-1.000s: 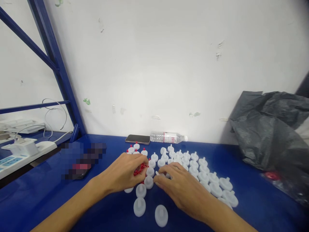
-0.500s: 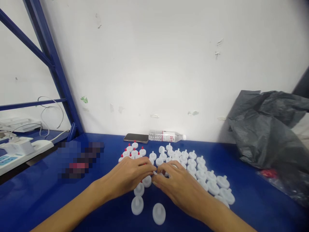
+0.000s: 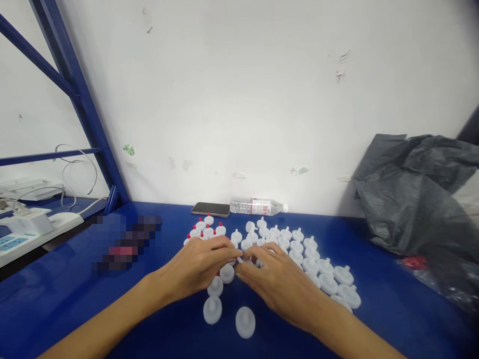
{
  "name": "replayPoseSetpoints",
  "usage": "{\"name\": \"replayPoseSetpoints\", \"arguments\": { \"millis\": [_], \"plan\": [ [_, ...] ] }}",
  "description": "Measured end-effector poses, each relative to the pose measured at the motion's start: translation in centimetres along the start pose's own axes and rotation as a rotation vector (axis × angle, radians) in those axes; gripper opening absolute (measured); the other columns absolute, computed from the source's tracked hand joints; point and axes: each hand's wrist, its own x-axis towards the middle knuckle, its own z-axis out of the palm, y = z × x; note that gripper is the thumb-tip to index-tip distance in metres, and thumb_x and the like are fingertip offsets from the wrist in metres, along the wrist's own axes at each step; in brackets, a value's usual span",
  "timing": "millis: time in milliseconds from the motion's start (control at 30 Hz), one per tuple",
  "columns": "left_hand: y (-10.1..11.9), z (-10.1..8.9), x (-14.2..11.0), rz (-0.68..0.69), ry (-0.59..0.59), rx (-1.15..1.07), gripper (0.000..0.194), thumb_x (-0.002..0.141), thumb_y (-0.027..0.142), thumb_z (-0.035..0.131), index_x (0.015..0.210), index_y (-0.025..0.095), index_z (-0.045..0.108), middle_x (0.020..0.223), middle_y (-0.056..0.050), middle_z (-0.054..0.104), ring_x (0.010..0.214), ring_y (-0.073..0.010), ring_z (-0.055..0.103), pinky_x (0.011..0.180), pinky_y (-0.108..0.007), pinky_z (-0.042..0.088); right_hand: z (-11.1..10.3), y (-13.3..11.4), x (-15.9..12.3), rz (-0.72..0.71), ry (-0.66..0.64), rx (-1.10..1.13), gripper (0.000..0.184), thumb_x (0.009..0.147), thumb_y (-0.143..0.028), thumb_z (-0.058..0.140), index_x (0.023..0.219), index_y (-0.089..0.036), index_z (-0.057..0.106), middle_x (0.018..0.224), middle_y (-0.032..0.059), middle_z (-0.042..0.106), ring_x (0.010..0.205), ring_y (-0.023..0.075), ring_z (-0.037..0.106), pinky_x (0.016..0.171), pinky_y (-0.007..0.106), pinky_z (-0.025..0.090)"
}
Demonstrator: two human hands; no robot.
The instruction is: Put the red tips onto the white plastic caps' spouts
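My left hand [image 3: 204, 262] and my right hand [image 3: 273, 274] meet fingertip to fingertip over the middle of the tabletop. Both are closed in a pinch around a small white plastic piece [image 3: 240, 260], mostly hidden by the fingers. Behind and beside my left hand stand white round discs with nozzles tipped by red caps [image 3: 220, 229]. Around my right hand lie many white nozzled discs with no red tip [image 3: 328, 283]. Near the front, a lone white disc [image 3: 245, 322] lies between my forearms, with another white disc [image 3: 212, 310] to its left.
Against the wall lie a phone [image 3: 210, 209] and a clear plastic bottle [image 3: 258, 206]. A dark plastic bag [image 3: 415, 194] slumps at the right, beside a red item in clear wrap [image 3: 414, 262]. At the left are a power strip [image 3: 37, 234] and a blue metal frame [image 3: 86, 104].
The view has tipped slightly, so the table's contents appear a little higher. My hands stay pinched together at nearly the same spot, with only small finger shifts.
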Motion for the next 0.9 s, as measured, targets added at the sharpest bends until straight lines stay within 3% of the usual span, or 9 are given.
{"name": "replayPoseSetpoints", "arguments": {
  "millis": [167, 400, 633, 767, 900],
  "plan": [
    [0.3, -0.3, 0.3, 0.009, 0.069, -0.001, 0.062, 0.115, -0.001, 0.06, 0.159, 0.035, 0.085, 0.121, -0.002, 0.094, 0.09, -0.017, 0.087, 0.074, -0.025, 0.058, -0.1, -0.1, 0.2, 0.007, 0.012, 0.0, 0.024, 0.12, -0.009, 0.076, 0.113, -0.03, 0.085, 0.106, -0.0013, 0.089, 0.085, 0.0185, 0.082, 0.087, 0.037, 0.064],
    [0.4, -0.4, 0.2, -0.058, -0.083, -0.016, 0.055, 0.112, 0.001, 0.063, 0.148, 0.033, 0.09, 0.118, -0.003, 0.093, 0.091, -0.0184, 0.087, 0.077, -0.026, 0.061, 0.3, 0.0, -0.3, -0.008, -0.02, -0.009, 0.021, 0.118, -0.01, 0.082, 0.117, -0.03, 0.085, 0.109, 0.0002, 0.091, 0.089, 0.0191, 0.085, 0.088, 0.037, 0.064],
    [0.7, -0.2, 0.5, -0.037, -0.072, -0.022, 0.051, 0.116, 0.003, 0.066, 0.149, 0.033, 0.091, 0.116, -0.003, 0.092, 0.087, -0.0179, 0.086, 0.075, -0.027, 0.061, 0.3, 0.2, -0.5, 0.012, -0.023, 0.002, 0.025, 0.113, -0.006, 0.087, 0.119, -0.031, 0.088, 0.111, 0.0005, 0.09, 0.092, 0.0193, 0.084, 0.087, 0.033, 0.065],
    [0.7, 0.2, 0.5, -0.027, -0.045, 0.053, 0.059, 0.118, 0.004, 0.065, 0.163, 0.035, 0.086, 0.113, -0.002, 0.091, 0.081, -0.0185, 0.082, 0.069, -0.028, 0.058, -0.1, 0.1, -0.5, 0.067, -0.11, 0.026, 0.029, 0.11, -0.007, 0.089, 0.123, -0.033, 0.091, 0.116, 0.0001, 0.089, 0.091, 0.0177, 0.083, 0.08, 0.026, 0.065],
    [1.2, 0.3, 0.7, -0.054, -0.009, 0.098, 0.044, 0.13, 0.014, 0.062, 0.161, 0.033, 0.086, 0.111, -0.002, 0.091, 0.082, -0.0195, 0.084, 0.069, -0.03, 0.059, -0.5, 0.1, -0.5, 0.186, -0.148, 0.125, 0.033, 0.111, -0.009, 0.087, 0.132, -0.035, 0.087, 0.125, 0.0001, 0.088, 0.084, 0.0144, 0.084, 0.073, 0.022, 0.067]
  ]
}}
